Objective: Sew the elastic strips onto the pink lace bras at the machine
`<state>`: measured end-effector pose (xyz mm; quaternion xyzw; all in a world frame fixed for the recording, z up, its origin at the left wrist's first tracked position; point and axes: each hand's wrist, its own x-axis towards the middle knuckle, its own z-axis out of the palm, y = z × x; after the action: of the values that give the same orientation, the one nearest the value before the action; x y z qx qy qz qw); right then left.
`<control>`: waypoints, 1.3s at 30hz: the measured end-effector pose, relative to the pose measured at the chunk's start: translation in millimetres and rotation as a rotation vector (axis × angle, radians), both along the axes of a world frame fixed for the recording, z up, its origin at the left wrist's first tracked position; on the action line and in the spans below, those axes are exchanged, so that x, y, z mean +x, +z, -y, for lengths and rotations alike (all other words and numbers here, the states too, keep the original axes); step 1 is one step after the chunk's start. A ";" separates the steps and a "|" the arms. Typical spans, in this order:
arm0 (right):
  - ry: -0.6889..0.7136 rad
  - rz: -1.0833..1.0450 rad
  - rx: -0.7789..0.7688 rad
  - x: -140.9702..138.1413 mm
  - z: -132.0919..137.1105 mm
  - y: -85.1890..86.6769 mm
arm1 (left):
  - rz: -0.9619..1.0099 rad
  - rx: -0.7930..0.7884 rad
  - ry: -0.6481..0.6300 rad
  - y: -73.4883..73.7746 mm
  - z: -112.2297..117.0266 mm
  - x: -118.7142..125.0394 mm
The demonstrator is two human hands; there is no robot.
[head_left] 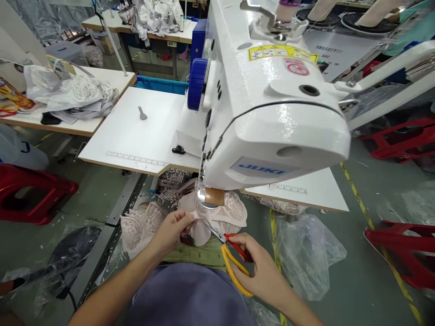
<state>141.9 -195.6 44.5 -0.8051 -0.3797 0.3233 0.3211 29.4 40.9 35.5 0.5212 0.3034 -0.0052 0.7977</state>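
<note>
In the head view my right hand (256,265) grips a pair of scissors (228,253) with one red and one yellow handle. The blades point up and left, close to a small pale strip (196,214). My left hand (175,230) pinches that strip between thumb and fingers. Just beyond both hands a pale pink lace bra (233,210) hangs at the head of a white sewing machine (272,131). More lace cups (144,226) lie to the left of my left hand. Whether the blades touch the strip I cannot tell.
A white table panel (136,131) with a ruler strip extends left of the machine. White garments (78,93) are heaped on a neighbouring table. Red stools (34,192) stand at both sides. A clear plastic bag (307,253) hangs on the right, above the floor.
</note>
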 end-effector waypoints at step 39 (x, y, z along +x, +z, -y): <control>-0.178 0.813 0.160 113.0 -32.1 23.6 | 0.007 -0.032 -0.061 23.0 9.8 4.2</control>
<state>254.9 -163.6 68.1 -0.8694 -0.4282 -0.0799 0.2333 33.7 31.1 58.5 0.5173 0.2847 -0.0325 0.8064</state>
